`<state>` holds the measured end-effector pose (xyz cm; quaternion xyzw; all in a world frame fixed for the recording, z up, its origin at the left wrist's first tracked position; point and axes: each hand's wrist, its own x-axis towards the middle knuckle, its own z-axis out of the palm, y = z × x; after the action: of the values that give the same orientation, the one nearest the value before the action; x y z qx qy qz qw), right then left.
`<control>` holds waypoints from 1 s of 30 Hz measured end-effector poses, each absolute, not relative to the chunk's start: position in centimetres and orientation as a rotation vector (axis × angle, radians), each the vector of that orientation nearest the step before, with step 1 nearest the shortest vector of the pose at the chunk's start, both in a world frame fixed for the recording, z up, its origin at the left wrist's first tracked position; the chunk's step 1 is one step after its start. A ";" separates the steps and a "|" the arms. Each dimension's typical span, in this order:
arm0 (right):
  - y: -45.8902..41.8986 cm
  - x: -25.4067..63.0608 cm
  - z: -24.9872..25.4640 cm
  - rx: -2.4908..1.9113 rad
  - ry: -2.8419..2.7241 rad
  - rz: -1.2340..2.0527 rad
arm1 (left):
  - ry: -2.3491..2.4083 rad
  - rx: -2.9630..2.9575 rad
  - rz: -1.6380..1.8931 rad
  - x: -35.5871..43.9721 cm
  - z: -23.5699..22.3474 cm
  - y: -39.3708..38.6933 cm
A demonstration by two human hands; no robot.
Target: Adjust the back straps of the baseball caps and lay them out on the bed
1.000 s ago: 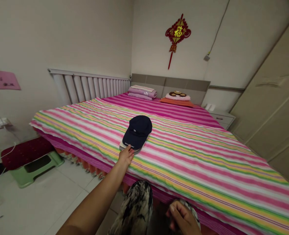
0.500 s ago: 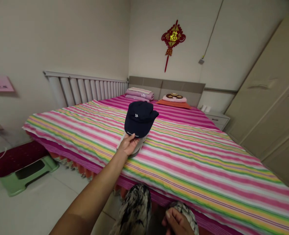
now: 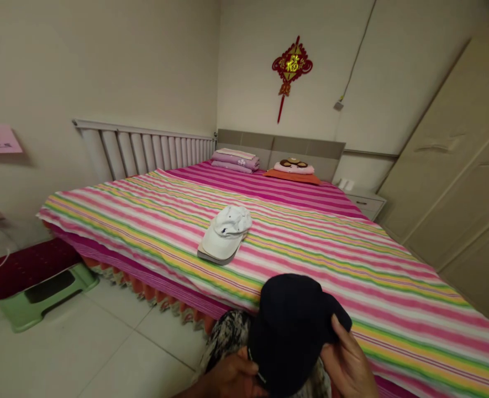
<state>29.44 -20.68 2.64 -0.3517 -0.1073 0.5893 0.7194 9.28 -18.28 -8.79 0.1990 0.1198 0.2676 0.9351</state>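
Note:
A dark navy baseball cap [image 3: 289, 331] is held between both hands above my lap, at the near edge of the bed. My left hand [image 3: 240, 373] grips its brim, thumb on top. On the other side, my right hand [image 3: 347, 356] pinches the cap's back edge, with the thumb over the fabric. A white baseball cap [image 3: 226, 232] with a small dark logo lies on the striped bedspread [image 3: 145, 215], apart from both hands; another brim edge shows beneath it.
Folded purple bedding [image 3: 236, 160] and an orange pillow [image 3: 292, 176] lie near the headboard [image 3: 310, 149]. A green stool [image 3: 49, 296] stands on the floor at left. A nightstand [image 3: 364, 202] and wardrobe [image 3: 447, 160] are at right.
The navy cap has come down from above the white cap toward my lap, uncovering the white cap. My right hand has risen and taken hold of the navy cap's other side.

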 end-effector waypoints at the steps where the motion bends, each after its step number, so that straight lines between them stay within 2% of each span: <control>1: -20.8 29.6 2.2 -0.785 -0.215 1.314 | 0.249 0.406 0.532 8.9 -9.1 -18.0; 7: -21.5 29.0 2.8 -0.755 -0.275 1.413 | 0.456 0.415 0.453 9.1 -8.7 -14.6; 15: -22.2 28.2 5.7 -0.774 -0.357 1.456 | 0.270 0.395 0.376 12.0 -3.5 -11.7; 22: -22.9 30.5 4.1 -0.814 -0.466 1.349 | 0.084 0.614 0.722 10.0 1.5 -10.4; 30: -24.1 30.2 5.5 -0.848 -0.593 1.395 | 0.050 0.649 0.741 9.2 4.0 -11.1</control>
<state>30.20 -24.08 5.47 -0.3728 -0.2608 0.6131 0.6459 9.17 -11.13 3.96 0.3113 0.0241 0.3555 0.8810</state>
